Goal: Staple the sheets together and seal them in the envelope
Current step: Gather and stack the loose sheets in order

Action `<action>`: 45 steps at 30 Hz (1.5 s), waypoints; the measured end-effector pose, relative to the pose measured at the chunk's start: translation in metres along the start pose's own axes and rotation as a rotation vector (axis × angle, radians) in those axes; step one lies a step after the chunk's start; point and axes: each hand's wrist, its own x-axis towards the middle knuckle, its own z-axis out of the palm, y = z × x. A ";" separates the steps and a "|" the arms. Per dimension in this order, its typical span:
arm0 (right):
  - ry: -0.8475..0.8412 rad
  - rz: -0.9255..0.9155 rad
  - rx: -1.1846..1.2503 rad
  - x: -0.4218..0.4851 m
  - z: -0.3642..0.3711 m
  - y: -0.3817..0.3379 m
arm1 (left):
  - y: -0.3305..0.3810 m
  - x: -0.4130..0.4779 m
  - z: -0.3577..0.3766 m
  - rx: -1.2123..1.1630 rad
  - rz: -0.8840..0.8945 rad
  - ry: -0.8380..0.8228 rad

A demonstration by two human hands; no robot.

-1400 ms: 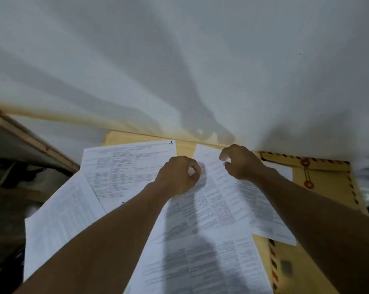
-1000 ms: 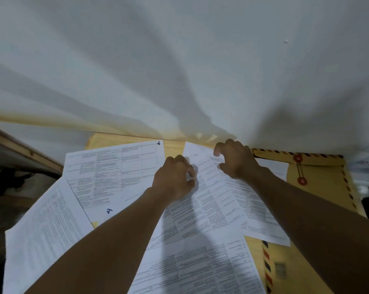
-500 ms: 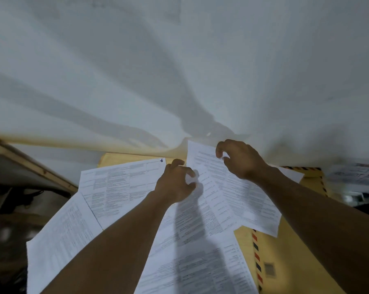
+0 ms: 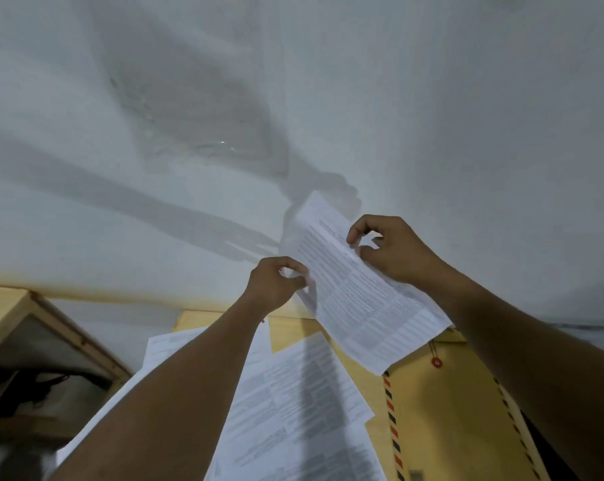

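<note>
A printed white sheet [image 4: 356,300] is lifted off the table and held up in front of the wall. My left hand [image 4: 276,286] pinches its left edge. My right hand [image 4: 391,251] pinches its upper right edge between thumb and fingers. Below, several more printed sheets [image 4: 293,404] lie spread over the table, partly under my left forearm. A yellow-brown envelope [image 4: 446,411] with a red string button and striped border lies flat at the lower right. No stapler is in view.
A pale wall [image 4: 293,98] rises right behind the table and fills the upper view. A wooden-framed ledge [image 4: 43,317] with dark clutter below it stands at the left. The yellow table top [image 4: 286,331] shows between the papers.
Both hands have lifted one sheet off the pile and raised it up and to the right. The view has tilted upward, so less of the table shows.
</note>
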 end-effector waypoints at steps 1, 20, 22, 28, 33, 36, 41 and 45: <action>0.004 0.021 0.062 -0.002 -0.001 -0.004 | -0.002 -0.002 -0.003 -0.062 -0.033 0.013; 0.176 0.093 -0.143 -0.035 0.057 0.056 | -0.033 -0.040 -0.029 -0.186 -0.076 -0.102; 0.197 0.017 -0.188 -0.030 0.069 0.052 | -0.033 -0.043 -0.031 -0.154 -0.026 -0.181; 0.047 -0.088 -0.041 -0.033 0.099 0.027 | -0.033 -0.060 -0.034 -0.119 0.120 -0.275; 0.180 -0.196 0.061 -0.080 0.107 0.010 | -0.045 -0.105 -0.040 -0.175 0.293 -0.142; 0.252 -0.260 0.056 -0.127 0.109 -0.010 | -0.048 -0.148 -0.047 -0.159 0.387 -0.028; 0.299 -0.348 0.032 -0.195 0.107 -0.056 | -0.030 -0.231 -0.062 -0.026 0.496 0.134; 0.290 -0.362 -0.028 -0.240 0.110 -0.088 | -0.024 -0.288 -0.073 0.018 0.536 0.149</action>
